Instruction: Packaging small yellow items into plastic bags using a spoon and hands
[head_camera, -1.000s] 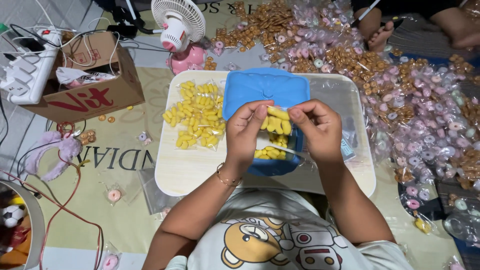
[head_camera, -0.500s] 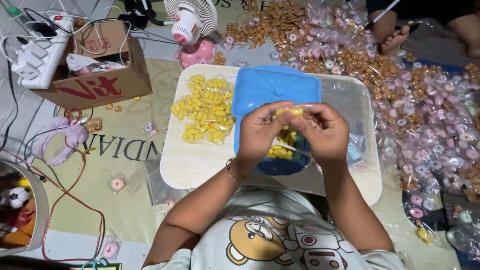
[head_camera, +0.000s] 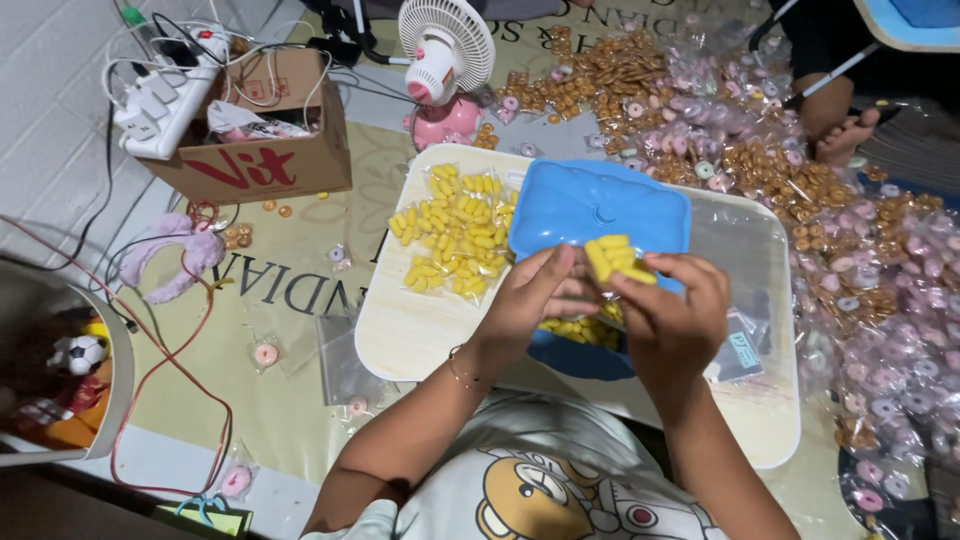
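Observation:
My left hand (head_camera: 535, 296) and my right hand (head_camera: 672, 312) together pinch a small clear bag of yellow pieces (head_camera: 617, 258) above a blue plastic box. The box's open lid (head_camera: 590, 205) stands up behind the bag; its base (head_camera: 570, 352) holds more yellow pieces under my hands. A heap of filled yellow bags (head_camera: 455, 232) lies on the left part of the pale lap table (head_camera: 400, 335).
A small pink-and-white fan (head_camera: 445, 60) stands beyond the table. A cardboard box (head_camera: 262, 150) with a power strip (head_camera: 165, 95) sits at the left. Heaps of pink and brown sweet packets (head_camera: 800, 170) cover the mat at the right. Another person's foot (head_camera: 845, 135) rests there.
The view has shifted, so the table sits further right. My hands still hold the yellow bag, now raised a little with the bag showing above my fingers.

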